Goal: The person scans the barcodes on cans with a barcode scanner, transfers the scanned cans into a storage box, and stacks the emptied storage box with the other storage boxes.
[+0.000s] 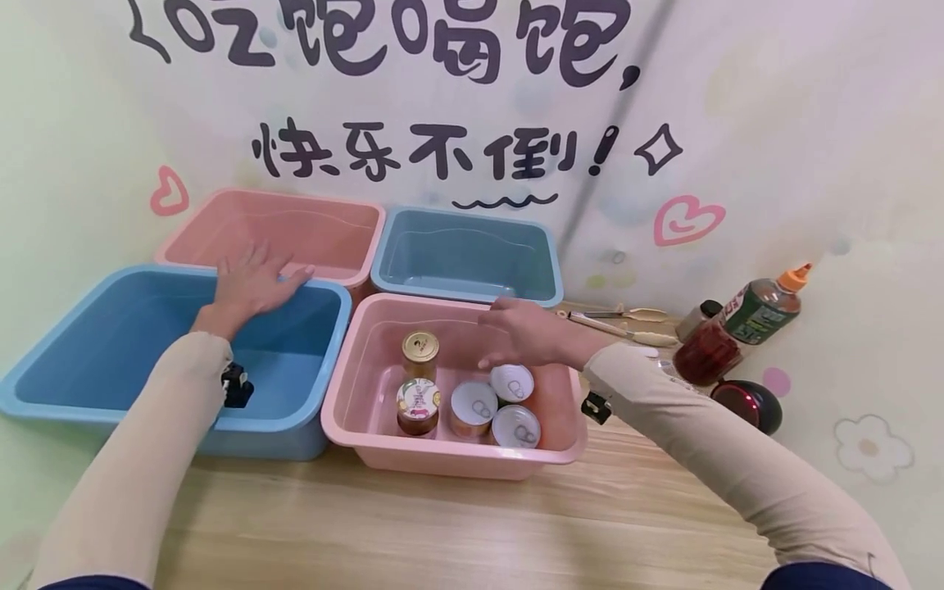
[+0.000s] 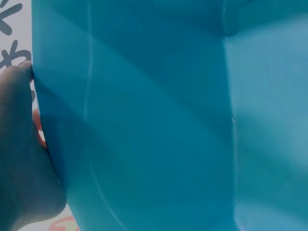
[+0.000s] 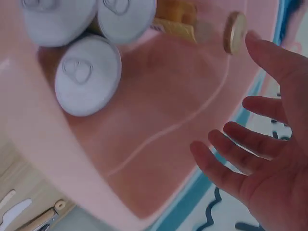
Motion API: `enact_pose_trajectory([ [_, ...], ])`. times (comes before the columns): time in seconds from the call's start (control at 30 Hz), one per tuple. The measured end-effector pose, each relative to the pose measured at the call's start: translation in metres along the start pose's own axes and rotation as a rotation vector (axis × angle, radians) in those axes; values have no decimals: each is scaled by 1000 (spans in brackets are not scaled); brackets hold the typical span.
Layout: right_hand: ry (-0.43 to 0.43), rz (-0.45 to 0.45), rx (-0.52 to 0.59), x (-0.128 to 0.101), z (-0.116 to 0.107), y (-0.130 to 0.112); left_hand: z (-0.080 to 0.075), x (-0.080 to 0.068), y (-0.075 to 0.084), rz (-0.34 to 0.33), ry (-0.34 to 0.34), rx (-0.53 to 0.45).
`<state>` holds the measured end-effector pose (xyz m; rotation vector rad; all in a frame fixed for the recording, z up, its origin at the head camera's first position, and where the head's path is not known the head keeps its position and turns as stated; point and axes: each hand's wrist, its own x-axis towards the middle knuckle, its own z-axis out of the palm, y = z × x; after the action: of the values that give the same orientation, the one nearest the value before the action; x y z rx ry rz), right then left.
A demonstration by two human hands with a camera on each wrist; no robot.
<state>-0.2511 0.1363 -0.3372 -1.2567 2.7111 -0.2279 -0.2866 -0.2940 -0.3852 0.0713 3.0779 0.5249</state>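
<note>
Head view: the right hand (image 1: 527, 332) hovers with fingers spread and holding nothing over the pink bin (image 1: 369, 385), above three cans (image 1: 492, 403) and two jars (image 1: 419, 381) crowded at its front; the back half of the floor lies bare. The left hand (image 1: 251, 283) lies flat and open on the far rim of the blue bin (image 1: 88, 344), beside it on the surface (image 1: 442, 524). Jar labels are too small to read. Chinese lettering (image 1: 413, 152) covers the wall.

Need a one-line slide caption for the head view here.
Left hand rests on the blue bin's far rim; open right hand hovers over cans and jars in the pink bin.
</note>
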Motion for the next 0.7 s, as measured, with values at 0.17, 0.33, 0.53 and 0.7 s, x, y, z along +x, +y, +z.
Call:
enact_pose_trajectory([
  [0.17, -146, -55, 4, 10, 19, -10, 4, 1, -2, 1, 21, 7],
  [0.33, -272, -70, 17, 22, 34, -16, 8, 2, -4, 3, 50, 0],
  [0.53, -361, -8, 2, 33, 51, -20, 11, 2, -6, 2, 86, 1],
  [0.7, -395, 47, -21, 36, 65, -22, 11, 0, -7, 7, 92, -10],
])
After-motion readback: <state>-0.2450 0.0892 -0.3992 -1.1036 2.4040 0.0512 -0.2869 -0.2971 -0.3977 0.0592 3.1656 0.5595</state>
